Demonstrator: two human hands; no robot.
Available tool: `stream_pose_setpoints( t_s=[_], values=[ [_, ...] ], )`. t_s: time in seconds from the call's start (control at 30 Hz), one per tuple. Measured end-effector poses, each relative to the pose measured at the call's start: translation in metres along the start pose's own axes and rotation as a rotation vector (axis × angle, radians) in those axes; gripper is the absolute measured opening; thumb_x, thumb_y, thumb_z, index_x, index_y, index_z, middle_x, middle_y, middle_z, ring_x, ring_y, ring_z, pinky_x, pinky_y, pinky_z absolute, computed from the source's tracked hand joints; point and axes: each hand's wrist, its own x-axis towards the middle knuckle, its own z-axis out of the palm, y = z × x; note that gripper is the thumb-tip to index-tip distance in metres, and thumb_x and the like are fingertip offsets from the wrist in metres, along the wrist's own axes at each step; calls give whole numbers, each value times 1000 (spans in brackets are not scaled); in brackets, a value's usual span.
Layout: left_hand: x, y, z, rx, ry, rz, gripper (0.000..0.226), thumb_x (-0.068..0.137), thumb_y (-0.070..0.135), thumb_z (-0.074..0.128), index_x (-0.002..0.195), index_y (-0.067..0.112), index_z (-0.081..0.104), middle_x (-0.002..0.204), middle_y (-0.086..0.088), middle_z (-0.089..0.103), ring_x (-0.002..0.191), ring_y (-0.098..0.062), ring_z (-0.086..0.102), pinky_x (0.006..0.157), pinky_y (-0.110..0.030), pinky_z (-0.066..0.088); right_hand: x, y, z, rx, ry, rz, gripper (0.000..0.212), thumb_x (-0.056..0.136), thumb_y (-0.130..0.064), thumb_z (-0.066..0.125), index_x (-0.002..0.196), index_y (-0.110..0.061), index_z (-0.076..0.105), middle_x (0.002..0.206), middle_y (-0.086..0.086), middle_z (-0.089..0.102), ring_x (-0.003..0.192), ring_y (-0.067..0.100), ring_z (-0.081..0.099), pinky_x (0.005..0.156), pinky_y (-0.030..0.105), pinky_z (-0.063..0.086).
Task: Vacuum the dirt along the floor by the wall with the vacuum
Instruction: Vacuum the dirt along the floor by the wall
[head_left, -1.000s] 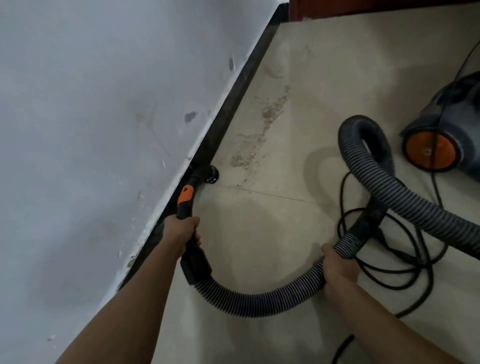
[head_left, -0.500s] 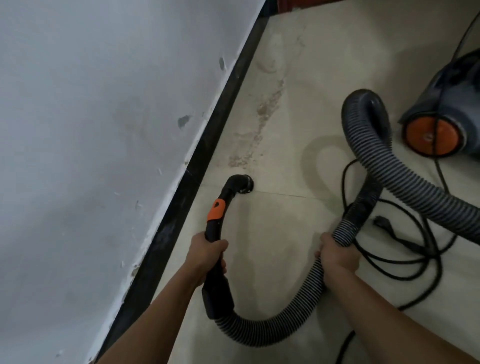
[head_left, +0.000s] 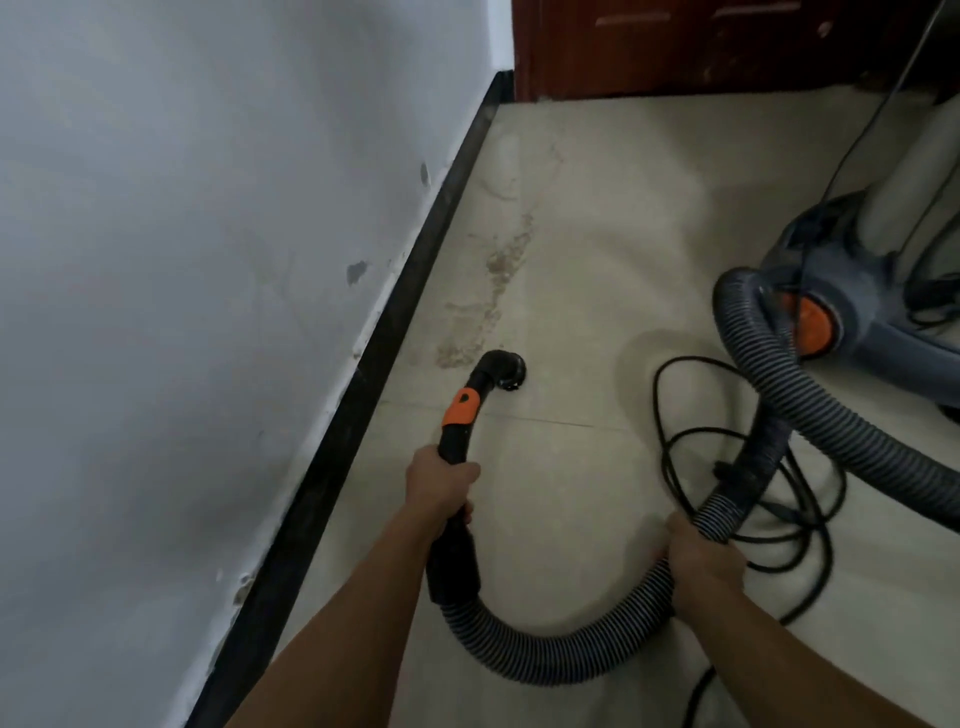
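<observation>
Black wand (head_left: 451, 441) in left grip (head_left: 439, 486); right grip (head_left: 698, 561) clasps ribbed hose (head_left: 545, 662); nozzle (head_left: 506, 370) beside dirt (head_left: 467, 338).

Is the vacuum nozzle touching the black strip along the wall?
No, the nozzle sits out on the floor tile, apart from the black strip.

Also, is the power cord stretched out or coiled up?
Coiled: the cord lies in loose overlapping loops on the floor, around the hose just beyond the right hand.
</observation>
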Motion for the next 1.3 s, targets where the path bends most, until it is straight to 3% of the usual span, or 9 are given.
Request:
stream_pose_setpoints(
  t_s=[0.07, 0.23, 0.4, 0.6, 0.77, 0.93, 1.03, 1.17, 1.3],
  values=[
    [15, 5, 1, -10, 62, 7, 21, 83, 6, 66, 101, 3, 55, 81, -21, 63, 47, -25, 56, 44, -30, 52, -1, -3, -2, -6, 19, -10, 37, 84, -26, 70, 100, 6, 60, 74, 13, 61, 77, 35, 62, 79, 49, 56],
    [27, -3, 4, -83, 146, 39, 21, 82, 9, 67, 100, 5, 56, 83, -18, 64, 57, -29, 62, 50, -36, 56, -5, -17, -5, -17, 99, -11, 59, 83, -25, 73, 126, 8, 50, 117, 26, 60, 101, 45, 60, 89, 56, 53],
    [4, -45, 6, -118, 215, 27, 20, 83, 10, 66, 100, 6, 59, 86, -16, 65, 72, -35, 66, 64, -49, 59, -9, -14, -9, -102, 136, -34, 65, 82, -31, 72, 128, 9, 49, 120, 28, 59, 103, 46, 59, 91, 56, 52],
    [4, -70, -18, -292, 391, -76, 16, 83, 7, 66, 95, 0, 58, 78, -22, 66, 48, -28, 58, 47, -34, 53, -9, -18, -8, -70, 77, -40, 65, 84, -32, 70, 132, 6, 48, 125, 27, 58, 106, 45, 59, 91, 54, 52],
    [17, -49, -38, -228, 366, -42, 15, 84, 7, 66, 96, 3, 58, 78, -16, 62, 52, -23, 54, 47, -25, 44, -21, -24, 8, -3, -26, -18, 68, 83, -30, 74, 132, 7, 46, 125, 27, 57, 103, 44, 60, 88, 56, 53],
    [51, -13, -50, -149, 352, -25, 17, 81, 7, 66, 94, -1, 59, 69, -16, 60, 48, -25, 55, 53, -38, 55, -16, -32, 21, 9, -86, -15, 59, 84, -24, 72, 129, 7, 49, 122, 26, 59, 91, 38, 59, 83, 50, 54],
    [64, 0, -52, -123, 326, -64, 22, 81, 7, 66, 97, -5, 57, 76, -24, 61, 46, -28, 54, 46, -34, 50, -8, -32, 27, 15, -106, 16, 61, 85, -25, 70, 132, 6, 46, 125, 26, 58, 103, 42, 60, 89, 55, 53],
    [63, 1, -60, -95, 215, -115, 14, 82, 1, 63, 92, -5, 54, 62, -20, 55, 43, -27, 51, 51, -37, 51, 4, -29, 39, 10, -120, 33, 60, 87, -25, 68, 133, 7, 46, 125, 26, 58, 105, 42, 60, 91, 54, 52],
    [40, 2, -49, 12, 112, -49, 15, 82, 0, 62, 93, -2, 52, 63, -18, 53, 39, -24, 50, 45, -33, 49, -3, -16, 52, -36, -120, 33, 62, 87, -26, 69, 134, 6, 46, 126, 26, 59, 107, 42, 59, 90, 50, 52]
  ],
)
